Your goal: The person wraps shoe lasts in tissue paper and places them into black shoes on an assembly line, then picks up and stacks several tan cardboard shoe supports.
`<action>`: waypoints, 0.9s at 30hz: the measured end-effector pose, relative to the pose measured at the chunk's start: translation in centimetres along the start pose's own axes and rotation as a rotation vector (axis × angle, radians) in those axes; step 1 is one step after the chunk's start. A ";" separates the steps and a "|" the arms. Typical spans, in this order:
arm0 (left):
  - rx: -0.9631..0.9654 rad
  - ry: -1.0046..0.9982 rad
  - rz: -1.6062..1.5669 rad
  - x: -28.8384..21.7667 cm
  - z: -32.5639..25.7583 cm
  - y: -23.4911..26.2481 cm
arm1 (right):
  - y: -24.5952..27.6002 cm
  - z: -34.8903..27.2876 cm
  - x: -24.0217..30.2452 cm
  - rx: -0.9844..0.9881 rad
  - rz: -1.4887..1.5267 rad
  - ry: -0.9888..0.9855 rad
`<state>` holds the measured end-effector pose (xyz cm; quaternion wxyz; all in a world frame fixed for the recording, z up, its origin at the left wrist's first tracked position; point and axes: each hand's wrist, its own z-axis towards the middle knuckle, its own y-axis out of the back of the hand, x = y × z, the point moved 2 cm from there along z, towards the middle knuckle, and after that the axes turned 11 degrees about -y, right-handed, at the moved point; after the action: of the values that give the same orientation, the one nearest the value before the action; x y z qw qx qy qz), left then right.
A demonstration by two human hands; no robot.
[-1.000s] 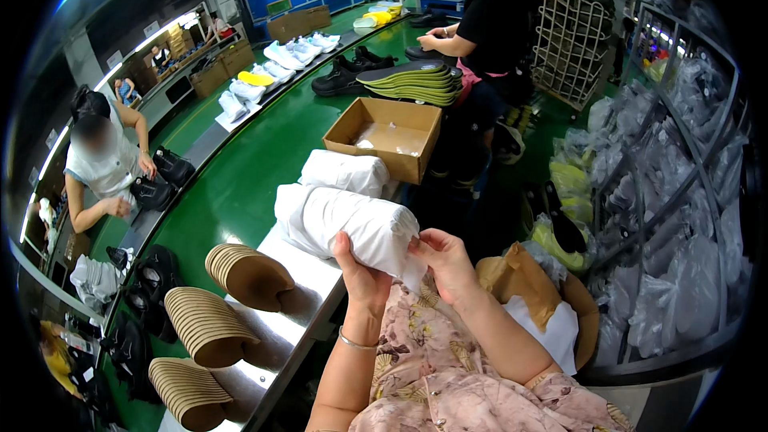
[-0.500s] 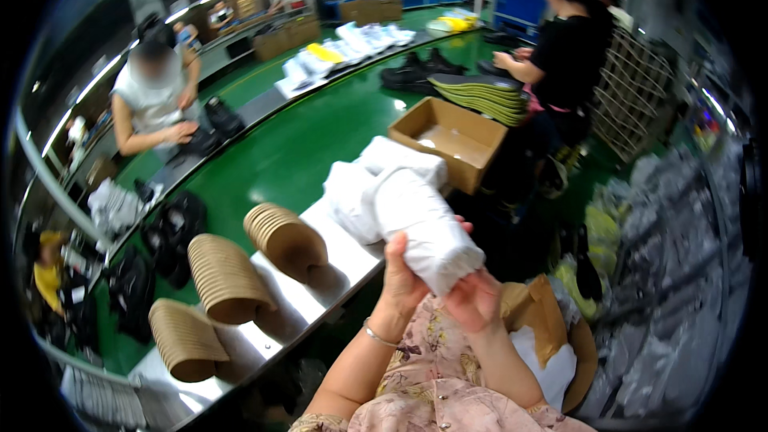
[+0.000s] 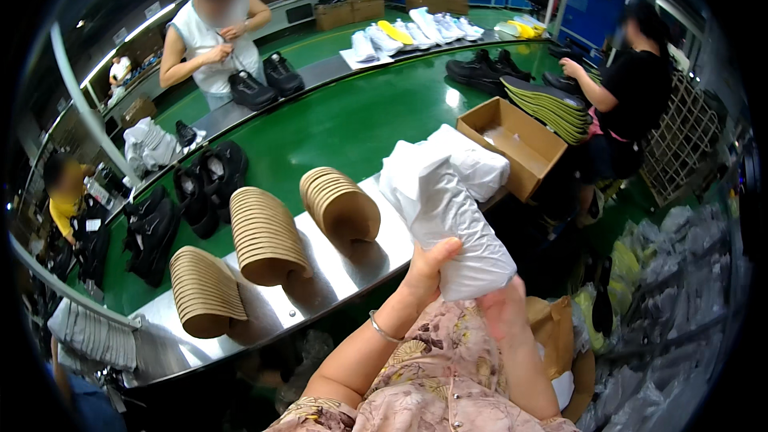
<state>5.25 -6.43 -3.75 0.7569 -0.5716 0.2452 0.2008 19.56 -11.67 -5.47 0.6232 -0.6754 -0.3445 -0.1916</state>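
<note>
A white, wrinkled paper bundle is in front of me, tilted, above the metal edge of the bench. My left hand grips its left side, thumb on top and the other fingers hidden underneath. At the near end, my right hand cups the lower right corner; its fingers are partly hidden and blurred. Just beyond it, more white bundles lie at the bench edge, partly covered by the one I hold.
Three stacks of curved brown cardboard inserts stand left on the metal strip. Black shoes sit on the green belt. An open cardboard box is ahead right, near green insoles. Co-workers stand across and right.
The view has swung left. The bundle has turned so its broad side shows more, and my right hand has shifted to its lower corner. The co-worker across has raised both hands from the shoes.
</note>
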 end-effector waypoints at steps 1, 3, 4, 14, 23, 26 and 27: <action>-0.021 -0.029 0.037 -0.2 -0.3 0.2 | -0.3 0.2 0.4 -0.008 -0.120 0.081; -0.063 -0.066 0.065 -1.0 -0.8 0.2 | -3.6 -1.0 1.9 0.027 -0.342 0.227; -0.096 -0.060 0.094 -0.4 -1.0 0.5 | -4.6 -1.3 1.8 0.046 -0.467 0.307; -0.259 -0.160 0.230 -4.0 -5.9 1.5 | -5.5 -1.6 -3.6 -0.141 -1.023 0.462; -0.083 -0.924 1.697 -10.8 -4.5 2.7 | -6.9 1.9 3.6 -0.311 -1.353 0.947; -0.005 -0.795 2.177 -14.0 -0.2 1.7 | -8.2 5.4 3.2 -0.257 -1.625 1.046; -0.011 -0.693 2.196 -14.2 1.7 3.1 | -8.8 6.4 2.8 -0.235 -1.686 1.099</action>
<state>-7.62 -4.34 2.80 0.1980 0.0327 0.3887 0.8993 14.27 -4.94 1.74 0.2866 -0.0874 -0.3536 -0.8861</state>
